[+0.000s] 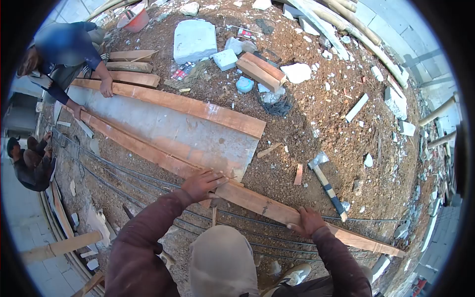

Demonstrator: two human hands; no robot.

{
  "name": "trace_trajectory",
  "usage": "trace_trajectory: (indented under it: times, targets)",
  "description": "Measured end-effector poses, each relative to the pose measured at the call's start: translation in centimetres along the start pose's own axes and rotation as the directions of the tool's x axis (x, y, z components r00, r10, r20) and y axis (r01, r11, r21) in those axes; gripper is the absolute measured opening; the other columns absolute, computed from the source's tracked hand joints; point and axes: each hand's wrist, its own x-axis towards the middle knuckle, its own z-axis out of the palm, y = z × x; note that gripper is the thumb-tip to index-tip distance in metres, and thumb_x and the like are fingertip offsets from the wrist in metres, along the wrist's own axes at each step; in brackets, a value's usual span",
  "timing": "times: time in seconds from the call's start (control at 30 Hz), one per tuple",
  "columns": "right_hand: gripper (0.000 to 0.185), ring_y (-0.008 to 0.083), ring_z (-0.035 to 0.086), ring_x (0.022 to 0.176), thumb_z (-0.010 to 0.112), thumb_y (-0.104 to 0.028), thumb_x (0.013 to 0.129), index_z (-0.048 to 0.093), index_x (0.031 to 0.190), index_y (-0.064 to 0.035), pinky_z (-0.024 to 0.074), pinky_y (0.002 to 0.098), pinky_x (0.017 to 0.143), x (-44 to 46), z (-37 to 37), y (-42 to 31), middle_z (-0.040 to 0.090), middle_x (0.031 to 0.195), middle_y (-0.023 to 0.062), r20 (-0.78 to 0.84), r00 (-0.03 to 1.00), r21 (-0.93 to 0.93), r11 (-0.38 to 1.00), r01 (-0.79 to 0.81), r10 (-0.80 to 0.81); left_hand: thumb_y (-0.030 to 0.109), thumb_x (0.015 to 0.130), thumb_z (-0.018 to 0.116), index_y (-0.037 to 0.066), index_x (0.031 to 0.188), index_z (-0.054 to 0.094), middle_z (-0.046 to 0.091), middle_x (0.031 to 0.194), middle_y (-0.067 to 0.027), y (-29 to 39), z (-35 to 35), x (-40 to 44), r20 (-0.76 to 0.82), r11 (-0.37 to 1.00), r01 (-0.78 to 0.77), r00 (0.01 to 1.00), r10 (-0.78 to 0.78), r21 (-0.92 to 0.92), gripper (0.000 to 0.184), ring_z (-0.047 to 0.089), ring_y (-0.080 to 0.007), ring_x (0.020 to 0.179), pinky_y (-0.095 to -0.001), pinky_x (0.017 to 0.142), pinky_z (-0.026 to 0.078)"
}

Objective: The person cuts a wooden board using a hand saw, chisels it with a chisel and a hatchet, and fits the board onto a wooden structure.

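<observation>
A long reddish wooden board (262, 202) runs diagonally from upper left to lower right in front of me. My left hand (204, 184) grips it over its upper edge, close to the corner of a grey flat panel (118, 111). Further along to the right, my right hand (309, 222) is closed around the same board, thumb on the near side. A second wooden board (198, 106) lies along the panel's far edge. At the upper left, a co-worker's one hand (106, 87) rests on that second board and the other hand (76, 110) on the long board.
A hatchet (327, 185) with a taped handle lies right of the boards. Beyond are short timber blocks (261, 71), a white block (195, 41) and a red bucket (133, 21). Thin steel bars (237, 216) run beneath the long board. Another person (33, 163) crouches at left.
</observation>
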Motion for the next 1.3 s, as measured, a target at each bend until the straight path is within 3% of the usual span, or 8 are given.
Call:
trace_trajectory:
  times: [0.2,0.3,0.4,0.77,0.87,1.07,1.17,1.3]
  targets:
    - [0.074,0.0441,0.063,0.111,0.057,-0.07,0.089,0.057,0.123,-0.0042,0.0493,0.0526,0.096,0.3,-1.6,-0.7,0.065,0.116,0.0263,0.128,0.99,0.019,0.998,-0.064,0.061,0.045,0.093,0.065,0.009,0.126,0.066,0.067,0.125,-0.0125,3.6,-1.5,0.8,-0.035,0.974,0.225,0.974,-0.224,0.035,0.049,0.06,-0.0297,0.121,-0.0453,0.106,0.044]
    - [0.08,0.0418,0.062,0.112,0.054,-0.074,0.087,0.059,0.126,-0.0038,0.0461,0.0519,0.099,0.2,-1.7,-0.6,0.067,0.115,0.0235,0.15,0.986,0.016,0.997,-0.081,0.077,0.036,0.096,0.061,0.007,0.107,0.073,0.071,0.108,-0.0148,5.6,-1.4,4.2,0.007,0.771,0.631,0.774,-0.633,-0.088,0.034,0.065,-0.0327,0.105,-0.0464,0.097,0.047]
    - [0.079,0.042,0.064,0.109,0.055,-0.073,0.087,0.06,0.122,-0.0022,0.0475,0.052,0.096,0.1,-0.3,0.2,0.067,0.111,0.024,0.039,0.998,0.004,0.998,-0.055,0.055,0.035,0.094,0.061,0.008,0.084,0.07,0.068,0.087,-0.0116,4.6,3.5,5.5,-0.464,0.782,0.615,0.664,-0.586,-0.107,0.03,0.063,-0.0328,0.088,-0.0502,0.083,0.046]
    - [0.072,0.0474,0.066,0.1,0.06,-0.064,0.086,0.067,0.113,0.0021,0.0515,0.0533,0.089,0.2,0.8,3.7,0.068,0.103,0.0311,0.022,0.987,0.208,0.965,-0.158,0.156,0.034,0.096,0.058,0.011,0.087,0.068,0.068,0.085,-0.0084,4.1,4.4,4.8,-0.438,0.761,0.642,0.659,-0.612,-0.098,0.026,0.065,-0.0269,0.086,-0.0421,0.084,0.044]
    - [0.05,0.0463,0.059,0.116,0.056,-0.036,0.098,0.064,0.125,0.0056,0.0434,0.0471,0.104,-2.1,-2.2,2.4,0.064,0.124,0.0303,-0.107,0.992,0.03,0.998,-0.06,0.062,0.033,0.096,0.058,0.011,0.087,0.068,0.068,0.087,-0.0079,4.1,4.2,4.8,-0.426,0.771,0.624,0.667,-0.611,-0.127,0.026,0.064,-0.0265,0.087,-0.0421,0.083,0.044]
    - [0.058,0.0488,0.057,0.117,0.053,-0.042,0.099,0.063,0.126,0.0078,0.0417,0.049,0.106,-3.5,-2.9,-0.8,0.062,0.122,0.0337,-0.331,0.941,0.115,0.993,-0.027,0.064,0.032,0.093,0.061,0.01,0.09,0.066,0.068,0.093,-0.0067,3.4,5.5,4.5,-0.473,0.793,0.595,0.666,-0.577,-0.13,0.022,0.064,-0.0261,0.089,-0.0415,0.083,0.045]
    - [0.061,0.0464,0.055,0.123,0.049,-0.046,0.1,0.064,0.124,0.0076,0.0399,0.0472,0.11,-3.6,-3.5,-0.3,0.06,0.126,0.0345,0.061,0.951,0.061,0.949,-0.308,0.305,0.031,0.093,0.062,0.01,0.094,0.066,0.068,0.094,-0.0064,3.5,5.3,4.7,-0.502,0.802,0.583,0.659,-0.56,-0.128,0.022,0.064,-0.0257,0.091,-0.0415,0.083,0.045]
    - [0.061,0.0451,0.058,0.12,0.046,-0.048,0.1,0.069,0.116,0.0055,0.0424,0.0485,0.107,-2.4,-0.2,2.4,0.064,0.12,0.0324,-0.216,0.956,0.019,0.98,-0.198,0.197,0.031,0.092,0.064,0.01,0.098,0.067,0.068,0.094,-0.0071,3.0,5.7,4.7,-0.479,0.815,0.568,0.687,-0.547,-0.116,0.022,0.064,-0.0259,0.092,-0.0423,0.083,0.044]
